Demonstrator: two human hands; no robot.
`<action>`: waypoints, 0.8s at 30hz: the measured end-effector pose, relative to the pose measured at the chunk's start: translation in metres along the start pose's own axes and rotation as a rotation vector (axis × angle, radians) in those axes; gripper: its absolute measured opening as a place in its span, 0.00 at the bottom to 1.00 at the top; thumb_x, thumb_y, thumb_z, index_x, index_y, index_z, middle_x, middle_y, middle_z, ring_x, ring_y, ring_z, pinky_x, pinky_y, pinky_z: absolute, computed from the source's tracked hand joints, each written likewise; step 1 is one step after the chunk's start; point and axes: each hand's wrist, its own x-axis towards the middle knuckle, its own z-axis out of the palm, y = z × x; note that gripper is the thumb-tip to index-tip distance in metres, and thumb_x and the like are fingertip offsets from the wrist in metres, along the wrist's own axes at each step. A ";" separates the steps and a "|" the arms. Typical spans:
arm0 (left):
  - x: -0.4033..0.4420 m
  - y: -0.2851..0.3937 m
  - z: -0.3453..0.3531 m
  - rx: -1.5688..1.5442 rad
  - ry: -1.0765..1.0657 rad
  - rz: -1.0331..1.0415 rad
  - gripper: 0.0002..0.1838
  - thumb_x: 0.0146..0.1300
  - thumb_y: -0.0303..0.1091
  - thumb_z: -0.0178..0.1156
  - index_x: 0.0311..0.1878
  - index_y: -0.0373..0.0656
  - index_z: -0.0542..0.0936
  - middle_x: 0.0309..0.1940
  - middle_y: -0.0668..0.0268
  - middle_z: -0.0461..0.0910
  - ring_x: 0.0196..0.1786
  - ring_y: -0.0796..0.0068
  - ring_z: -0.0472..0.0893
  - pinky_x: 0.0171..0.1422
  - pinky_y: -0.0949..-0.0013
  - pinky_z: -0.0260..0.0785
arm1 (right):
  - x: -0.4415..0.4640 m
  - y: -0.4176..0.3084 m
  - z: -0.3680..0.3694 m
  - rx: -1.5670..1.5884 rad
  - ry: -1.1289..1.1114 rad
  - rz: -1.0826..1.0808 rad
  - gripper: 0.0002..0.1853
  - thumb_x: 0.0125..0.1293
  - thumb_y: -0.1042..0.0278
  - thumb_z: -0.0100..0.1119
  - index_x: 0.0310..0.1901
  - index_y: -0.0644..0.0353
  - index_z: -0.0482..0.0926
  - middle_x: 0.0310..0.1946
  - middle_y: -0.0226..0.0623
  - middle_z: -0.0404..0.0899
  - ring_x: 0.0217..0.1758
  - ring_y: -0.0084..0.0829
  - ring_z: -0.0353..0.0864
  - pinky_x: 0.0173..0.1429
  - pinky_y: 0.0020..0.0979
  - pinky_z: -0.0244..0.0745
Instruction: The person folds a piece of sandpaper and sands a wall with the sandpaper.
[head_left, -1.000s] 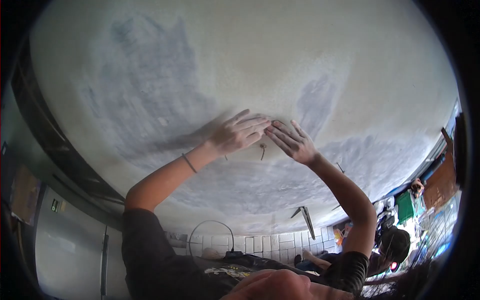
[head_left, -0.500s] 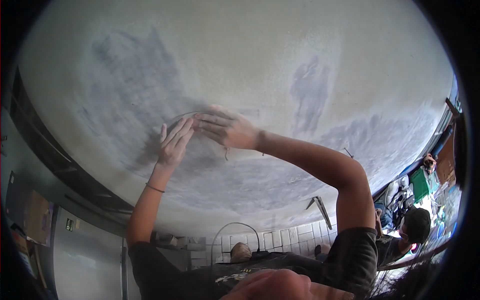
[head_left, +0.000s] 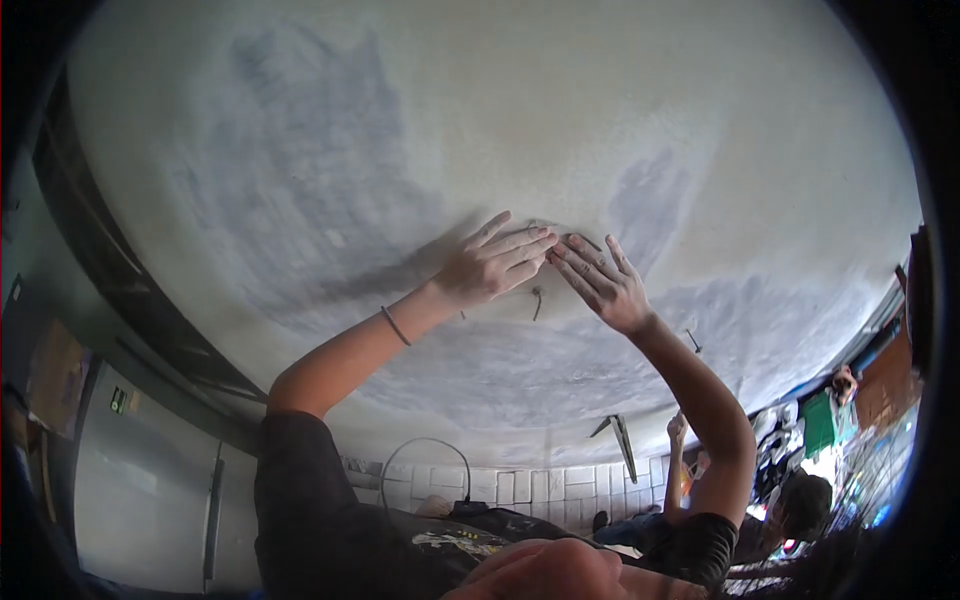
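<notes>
Above me spreads a large pale curved panel [head_left: 500, 120] with grey-purple scuffed patches. My left hand [head_left: 492, 268] lies against it, fingers stretched out flat and pointing right. My right hand [head_left: 605, 290] is laid flat too, fingers extended up and left so that both sets of fingertips meet. Whitish dust coats the fingers. A thin dark edge [head_left: 590, 242] shows just beyond the fingertips; whether it belongs to a sheet under them I cannot tell. Small bent wires [head_left: 537, 303] stick out of the panel just below the hands.
A metal bracket [head_left: 622, 445] hangs from the panel's lower edge, and another short wire [head_left: 694, 341] protrudes farther right. A grey cabinet [head_left: 145, 480] stands at left. Another person [head_left: 800, 510] is at lower right, near a green container [head_left: 820, 422]. White blocks [head_left: 540, 487] line the background.
Both hands have moved right along the panel, from the left grey patch to between the two patches. The other person's raised arm now shows beside my right arm.
</notes>
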 end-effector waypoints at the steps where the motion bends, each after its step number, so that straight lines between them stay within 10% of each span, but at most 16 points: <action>1: -0.005 -0.005 -0.004 0.005 0.005 0.009 0.06 0.69 0.35 0.62 0.45 0.58 0.85 0.63 0.80 0.82 0.69 0.83 0.76 0.85 0.49 0.46 | 0.009 -0.004 0.002 -0.009 -0.017 0.020 0.28 0.68 0.65 0.57 0.71 0.47 0.74 0.74 0.26 0.69 0.79 0.28 0.64 0.82 0.50 0.56; 14: -0.119 -0.070 -0.135 0.177 -0.174 -0.275 0.09 0.67 0.27 0.61 0.47 0.48 0.85 0.61 0.68 0.83 0.69 0.72 0.78 0.77 0.46 0.59 | 0.180 -0.096 0.048 0.181 0.272 -0.169 0.24 0.63 0.65 0.57 0.62 0.55 0.82 0.66 0.31 0.78 0.76 0.30 0.69 0.84 0.43 0.54; 24: -0.012 -0.036 -0.048 0.047 -0.058 -0.035 0.07 0.66 0.28 0.61 0.44 0.48 0.85 0.61 0.70 0.83 0.68 0.71 0.78 0.79 0.48 0.58 | 0.062 -0.008 0.013 0.191 0.224 -0.027 0.27 0.68 0.64 0.57 0.69 0.51 0.75 0.70 0.28 0.75 0.76 0.28 0.69 0.81 0.48 0.60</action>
